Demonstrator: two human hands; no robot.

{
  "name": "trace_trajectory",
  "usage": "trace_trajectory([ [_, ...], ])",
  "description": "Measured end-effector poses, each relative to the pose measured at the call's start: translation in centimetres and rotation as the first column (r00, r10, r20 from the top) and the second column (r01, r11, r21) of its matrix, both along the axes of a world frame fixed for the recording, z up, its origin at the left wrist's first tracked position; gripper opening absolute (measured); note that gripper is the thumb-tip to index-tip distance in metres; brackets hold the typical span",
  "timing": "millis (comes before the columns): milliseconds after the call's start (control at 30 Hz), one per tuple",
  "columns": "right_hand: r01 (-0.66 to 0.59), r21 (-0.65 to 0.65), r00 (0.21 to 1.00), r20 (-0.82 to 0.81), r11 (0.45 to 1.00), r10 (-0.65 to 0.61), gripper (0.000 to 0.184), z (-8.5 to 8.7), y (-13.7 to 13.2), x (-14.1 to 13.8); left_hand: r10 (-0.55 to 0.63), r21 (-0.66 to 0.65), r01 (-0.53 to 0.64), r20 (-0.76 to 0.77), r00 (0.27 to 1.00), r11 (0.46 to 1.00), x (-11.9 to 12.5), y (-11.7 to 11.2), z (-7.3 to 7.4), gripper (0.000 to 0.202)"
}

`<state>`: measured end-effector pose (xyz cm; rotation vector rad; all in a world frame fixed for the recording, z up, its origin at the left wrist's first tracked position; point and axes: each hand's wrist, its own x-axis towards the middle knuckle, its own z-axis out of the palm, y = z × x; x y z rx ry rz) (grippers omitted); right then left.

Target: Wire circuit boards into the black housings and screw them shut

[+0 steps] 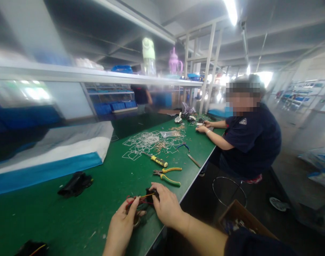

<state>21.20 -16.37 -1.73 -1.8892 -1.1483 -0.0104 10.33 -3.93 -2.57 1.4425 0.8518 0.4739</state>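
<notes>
Low in the head view, my left hand [123, 224] and my right hand [166, 205] are both closed on a small black part with red and yellow wires [141, 200], held just above the green bench top [98, 199]. The left pinches the wire end. The right grips the black end. Yellow-and-green pliers [167, 175] lie just beyond my right hand, with a yellow-handled screwdriver [156, 160] a little farther off.
A black bundle [75, 184] lies left of my hands and another black piece [31, 248] at the near left corner. White wire frames [149, 142] cover the bench middle. A co-worker [249, 135] sits at the far right edge. A cardboard box [242, 220] stands on the floor.
</notes>
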Motion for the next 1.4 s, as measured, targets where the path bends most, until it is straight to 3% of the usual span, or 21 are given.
trace_trajectory([
  [167,0.026,0.002,0.999,-0.033,1.0,-0.026,0.029,-0.2,0.0,0.4,0.106,0.015,-0.106,0.034,0.994,0.994,-0.5,-0.1,0.8,0.051],
  [300,0.057,-0.02,0.994,-0.088,0.998,-0.059,0.033,-0.2,0.1,0.8,0.224,-0.159,-0.2,0.15,0.963,0.967,-1.3,0.1,1.4,0.038],
  [367,0.056,-0.013,0.995,-0.085,0.998,-0.057,0.033,-0.2,0.1,0.9,0.178,-0.181,-0.156,0.113,0.978,0.971,-1.8,0.4,1.7,0.037],
  [467,0.058,0.006,0.994,-0.092,0.998,-0.057,0.032,-0.2,0.1,0.7,-0.057,0.01,0.057,-0.02,0.998,0.998,-2.6,0.8,1.7,0.04],
  [533,0.06,0.012,0.994,-0.093,0.998,-0.058,0.03,-0.2,0.1,0.6,-0.256,0.233,0.283,-0.139,0.957,0.93,-3.0,0.8,1.6,0.038],
  [633,0.053,0.014,0.996,-0.07,0.998,-0.052,0.029,-0.1,0.0,0.6,-0.418,0.47,0.522,-0.314,0.852,0.711,-3.5,0.0,1.5,0.03],
  [700,0.059,-0.002,0.996,-0.074,0.998,-0.059,0.029,0.0,-0.1,0.6,-0.43,0.528,0.592,-0.407,0.806,0.609,-3.8,-0.8,1.8,0.026],
  [800,0.077,-0.026,0.993,-0.088,0.997,-0.079,0.028,-0.1,-0.1,0.8,-0.431,0.565,0.628,-0.456,0.778,0.535,-4.4,-1.7,2.5,0.023],
  [900,0.068,-0.01,0.995,-0.074,0.998,-0.068,0.028,-0.3,0.0,1.0,-0.439,0.569,0.586,-0.388,0.81,0.578,-4.7,-1.9,2.8,0.037],
  [1033,0.04,0.0,0.997,-0.059,0.999,-0.04,0.028,-0.4,-0.1,0.8,-0.282,0.53,0.363,-0.23,0.931,0.766,-4.2,-1.9,2.4,0.038],
  [1133,0.022,-0.005,0.998,-0.057,1.0,-0.023,0.029,-0.3,-0.3,0.7,-0.171,0.429,0.24,-0.192,0.966,0.871,-3.7,-2.3,1.9,0.043],
  [1233,0.005,-0.007,0.999,-0.049,1.0,-0.005,0.03,-0.7,-0.3,0.8,-0.155,0.471,0.252,-0.234,0.96,0.845,-3.3,-2.9,1.5,0.052],
  [1400,-0.031,0.008,0.999,0.021,0.999,0.03,0.031,-1.5,-0.2,0.9,0.008,0.689,0.316,-0.423,0.906,0.652,-2.9,-3.8,1.8,0.06],
])
